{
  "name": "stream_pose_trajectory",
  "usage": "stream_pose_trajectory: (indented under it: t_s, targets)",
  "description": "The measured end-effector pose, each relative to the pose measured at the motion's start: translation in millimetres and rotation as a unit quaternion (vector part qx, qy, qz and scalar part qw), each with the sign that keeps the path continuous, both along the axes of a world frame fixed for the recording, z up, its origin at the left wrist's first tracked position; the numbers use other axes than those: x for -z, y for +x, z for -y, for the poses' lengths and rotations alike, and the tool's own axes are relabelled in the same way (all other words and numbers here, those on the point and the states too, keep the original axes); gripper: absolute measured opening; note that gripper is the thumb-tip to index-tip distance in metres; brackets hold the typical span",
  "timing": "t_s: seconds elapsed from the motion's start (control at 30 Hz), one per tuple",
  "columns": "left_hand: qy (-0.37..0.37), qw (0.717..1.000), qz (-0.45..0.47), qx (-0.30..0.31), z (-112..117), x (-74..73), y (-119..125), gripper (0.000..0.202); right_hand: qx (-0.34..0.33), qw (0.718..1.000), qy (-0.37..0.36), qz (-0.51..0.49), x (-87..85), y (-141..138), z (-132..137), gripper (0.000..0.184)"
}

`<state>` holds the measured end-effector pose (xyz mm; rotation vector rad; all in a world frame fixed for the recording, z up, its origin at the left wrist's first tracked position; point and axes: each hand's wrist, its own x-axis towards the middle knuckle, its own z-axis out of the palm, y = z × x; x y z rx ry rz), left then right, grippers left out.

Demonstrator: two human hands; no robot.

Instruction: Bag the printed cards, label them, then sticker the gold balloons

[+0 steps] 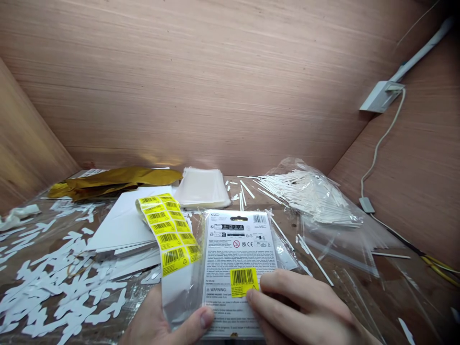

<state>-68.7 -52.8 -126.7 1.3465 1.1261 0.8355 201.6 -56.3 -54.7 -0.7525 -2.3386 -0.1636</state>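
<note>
Yellow marks the packet [239, 249] we hold at the near edge of the surface [391, 292]: a barcode label [243, 281] sits on its printed white back, just above the warning text. Our left hand [168, 318] pinches the lower left edge, thumb on top, while our right hand [302, 306] lies with its fingers [287, 292] closed together across the lower right corner, fingertips just touching the label. This two-sided hold seems meant to keep the clear sleeve flat and the print facing us. Just left of the packet, a strip [167, 230] of matching yellow labels curls across white cards [122, 225], probably placed there for easy reach. Beyond lie clear bags [203, 189] and gold foil [115, 179], with white sticks [309, 196] heaped to the right, paper cutouts [61, 273] scattered left, and a wood-grain wall [179, 86] behind.
</note>
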Motion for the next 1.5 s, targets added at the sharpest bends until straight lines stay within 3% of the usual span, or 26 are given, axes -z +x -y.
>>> stream_pose_trajectory:
  t_s: [0.13,0.23,0.33,0.53,0.77,0.83,0.9,1.03,1.2,1.3,1.37,1.4,1.43,1.5]
  targets:
    - [-0.006,1.0,-0.004,0.011,-2.4,15.6,-7.2,0.06,-0.006,1.0,0.004,0.026,-1.8,-2.8,-2.3,0.023]
    - [0.012,1.0,-0.024,0.004,-2.9,18.0,-7.1,0.057,-0.023,0.998,0.033,0.05,-6.5,-7.3,-3.7,0.027]
    - [0.028,0.999,-0.032,0.003,-3.9,13.1,-4.5,0.056,-0.018,0.997,0.059,0.052,-7.1,-9.8,-3.2,0.032]
    - [0.013,0.999,0.015,0.025,-3.7,-1.7,1.4,0.054,0.0,1.0,0.003,0.01,6.0,-11.7,-1.5,0.026]
    - [0.008,0.998,0.065,0.011,-1.3,-17.6,7.0,0.06,0.099,0.995,0.016,0.012,4.6,-15.4,-0.6,0.028]
    - [-0.011,0.996,0.086,0.001,-0.4,-21.6,7.5,0.06,0.154,0.988,-0.027,0.01,6.0,-12.7,-2.8,0.034]
    - [-0.014,0.992,0.121,0.015,-0.5,-26.5,7.6,0.059,0.202,0.971,-0.131,-0.011,8.8,-9.2,-7.2,0.05]
    - [0.031,0.988,0.14,0.065,-5.5,-39.4,3.7,0.05,0.226,0.896,-0.37,-0.094,9.3,-1.5,-20.1,0.094]
    - [0.061,0.995,-0.062,0.054,-18.4,-67.4,-25.1,0.061,0.205,0.843,-0.462,-0.181,6.9,11.6,-33.7,0.116]
    - [-0.025,0.97,-0.209,0.125,-30.3,-97.3,-58.4,0.069,0.205,0.819,-0.493,-0.213,12.3,21.3,-37.4,0.117]
    - [-0.047,0.944,-0.303,0.119,-44.2,-117.5,-82.9,0.079,0.183,0.811,-0.503,-0.235,15.9,26.8,-37.0,0.112]
    - [0.002,0.932,-0.353,0.087,-53.2,-125.3,-94.2,0.085,0.172,0.81,-0.503,-0.247,17.2,28.8,-36.1,0.109]
    - [0.101,0.908,-0.405,0.035,-63.2,-130.4,-103.9,0.083,0.166,0.811,-0.498,-0.258,18.1,30.3,-34.7,0.104]
    - [0.217,0.877,-0.428,-0.014,-83.3,-131.0,-116.1,0.062,0.167,0.814,-0.484,-0.275,18.9,31.8,-31.5,0.095]
